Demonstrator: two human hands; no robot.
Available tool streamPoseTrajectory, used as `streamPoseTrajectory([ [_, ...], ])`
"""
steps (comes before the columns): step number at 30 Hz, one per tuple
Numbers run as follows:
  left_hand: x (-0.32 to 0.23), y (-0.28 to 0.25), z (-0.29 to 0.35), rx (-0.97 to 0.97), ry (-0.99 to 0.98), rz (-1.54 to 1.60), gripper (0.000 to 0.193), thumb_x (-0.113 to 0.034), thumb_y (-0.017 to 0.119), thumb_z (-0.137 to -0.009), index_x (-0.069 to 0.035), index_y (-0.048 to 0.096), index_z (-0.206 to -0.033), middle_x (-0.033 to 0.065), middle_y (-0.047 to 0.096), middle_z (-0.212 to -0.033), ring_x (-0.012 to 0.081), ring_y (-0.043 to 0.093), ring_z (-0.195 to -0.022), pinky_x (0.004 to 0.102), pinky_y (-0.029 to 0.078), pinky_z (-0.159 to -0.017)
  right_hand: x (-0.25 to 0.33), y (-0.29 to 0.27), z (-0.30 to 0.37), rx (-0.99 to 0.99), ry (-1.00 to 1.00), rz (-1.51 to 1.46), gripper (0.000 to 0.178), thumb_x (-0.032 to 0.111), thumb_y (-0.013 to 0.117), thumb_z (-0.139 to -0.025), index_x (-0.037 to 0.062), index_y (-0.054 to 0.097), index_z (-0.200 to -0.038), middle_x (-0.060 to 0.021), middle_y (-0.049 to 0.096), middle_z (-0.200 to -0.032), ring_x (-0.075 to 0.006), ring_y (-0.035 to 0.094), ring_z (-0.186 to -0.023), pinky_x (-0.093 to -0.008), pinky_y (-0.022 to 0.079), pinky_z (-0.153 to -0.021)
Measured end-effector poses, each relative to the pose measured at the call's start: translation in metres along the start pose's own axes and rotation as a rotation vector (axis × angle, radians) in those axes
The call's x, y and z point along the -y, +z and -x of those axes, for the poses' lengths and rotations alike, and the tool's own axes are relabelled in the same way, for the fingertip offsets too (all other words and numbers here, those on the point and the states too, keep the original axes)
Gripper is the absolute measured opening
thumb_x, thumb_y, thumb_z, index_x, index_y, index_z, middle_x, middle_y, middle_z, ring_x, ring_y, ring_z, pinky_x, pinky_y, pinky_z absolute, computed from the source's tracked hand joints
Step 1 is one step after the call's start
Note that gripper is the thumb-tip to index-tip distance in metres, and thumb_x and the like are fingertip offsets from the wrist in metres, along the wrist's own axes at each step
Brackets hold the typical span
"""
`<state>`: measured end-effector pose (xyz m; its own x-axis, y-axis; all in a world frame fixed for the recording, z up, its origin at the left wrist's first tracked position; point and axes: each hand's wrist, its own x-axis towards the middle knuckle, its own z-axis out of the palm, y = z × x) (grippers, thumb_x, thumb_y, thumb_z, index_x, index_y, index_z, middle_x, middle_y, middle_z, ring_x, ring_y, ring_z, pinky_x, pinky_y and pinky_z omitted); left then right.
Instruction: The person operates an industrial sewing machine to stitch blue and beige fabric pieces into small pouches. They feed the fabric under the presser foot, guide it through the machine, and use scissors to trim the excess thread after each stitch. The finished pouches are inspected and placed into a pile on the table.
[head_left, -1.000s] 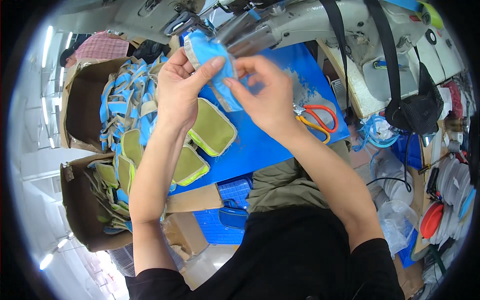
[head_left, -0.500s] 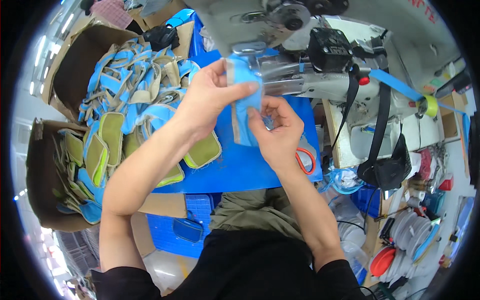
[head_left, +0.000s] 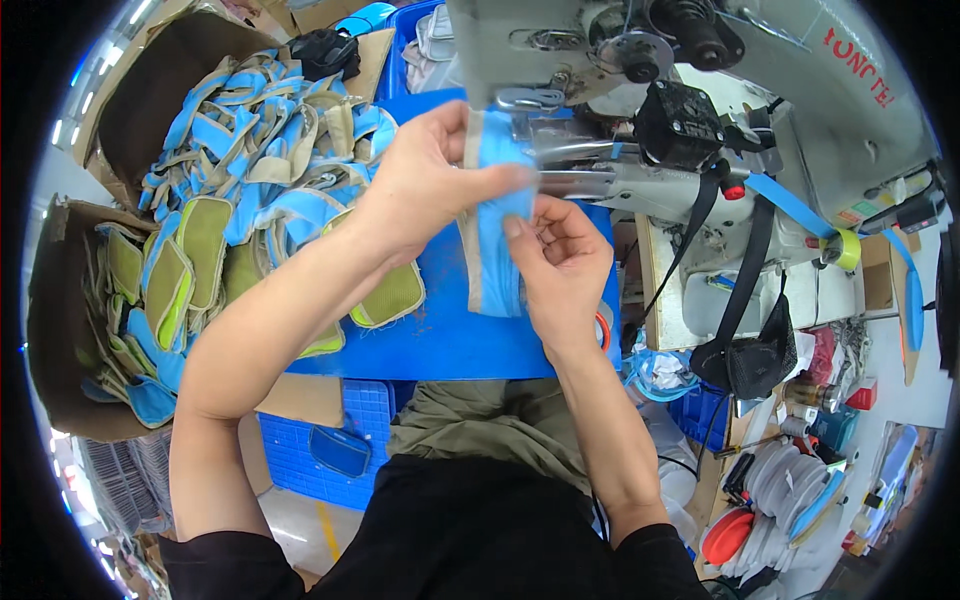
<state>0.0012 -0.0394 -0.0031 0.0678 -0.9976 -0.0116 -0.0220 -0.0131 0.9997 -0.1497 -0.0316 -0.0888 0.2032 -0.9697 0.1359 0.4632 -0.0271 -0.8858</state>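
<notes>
A blue fabric piece with beige edging [head_left: 496, 255] hangs upright between my hands, just in front of the sewing machine's needle area. My left hand [head_left: 430, 180] grips its upper part, the thumb lying across the blue face. Lower down on its right side, my right hand [head_left: 562, 255] pinches the edge between thumb and curled fingers. The sewing machine [head_left: 630, 90] stands directly beyond, and the top of the piece reaches close to its presser foot, though contact cannot be made out. Scissors with orange-red handles [head_left: 603, 330] lie partly hidden behind my right wrist.
Blue and beige trimmed pieces [head_left: 270, 150] are heaped at the left, with olive-green pads [head_left: 388, 297] nearby. A cardboard box [head_left: 50, 330] holds more pads. Blue tape [head_left: 790, 203] runs through a yellow-green roll [head_left: 845, 247] at the right. Black straps [head_left: 745, 270] hang off the machine.
The view has shifted slightly. The fabric piece stays in both hands and now shows more of its lower length. More of the scissors is covered by my right wrist.
</notes>
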Motion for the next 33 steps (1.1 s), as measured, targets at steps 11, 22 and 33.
streamPoseTrajectory([
  [11, -0.007, -0.005, 0.001, 0.051, -0.134, 0.026, 0.061, -0.007, 0.084, -0.079, 0.004, 0.050, -0.128, 0.0101, 0.072, -0.106, 0.0163, 0.071, -0.089, 0.0295, 0.057, -0.080, 0.024, -0.002, -0.001, 0.043, 0.188, -0.159, 0.026, 0.002, 0.073, -0.091, -0.0053, 0.065, -0.116, -0.0078, 0.072, -0.099, -0.0080, 0.067, -0.084, -0.0226, 0.055, -0.074],
  [22, -0.010, 0.002, -0.007, 0.023, -0.177, 0.111, 0.061, -0.005, 0.086, -0.075, 0.004, 0.051, -0.124, 0.0115, 0.067, -0.108, 0.0180, 0.069, -0.092, 0.0332, 0.059, -0.081, 0.037, 0.001, 0.006, 0.076, 0.295, -0.314, 0.028, 0.004, 0.070, -0.094, -0.0064, 0.064, -0.119, -0.0124, 0.072, -0.108, -0.0123, 0.070, -0.091, -0.0261, 0.058, -0.079],
  [33, -0.005, 0.002, -0.008, 0.018, -0.126, 0.104, 0.065, -0.008, 0.086, -0.077, 0.000, 0.049, -0.129, 0.0104, 0.068, -0.111, 0.0181, 0.069, -0.096, 0.0336, 0.059, -0.077, 0.067, -0.047, 0.000, -0.001, -0.061, 0.151, 0.024, 0.020, 0.065, -0.101, -0.0011, 0.067, -0.114, -0.0050, 0.071, -0.092, -0.0091, 0.062, -0.079, -0.0233, 0.049, -0.073],
])
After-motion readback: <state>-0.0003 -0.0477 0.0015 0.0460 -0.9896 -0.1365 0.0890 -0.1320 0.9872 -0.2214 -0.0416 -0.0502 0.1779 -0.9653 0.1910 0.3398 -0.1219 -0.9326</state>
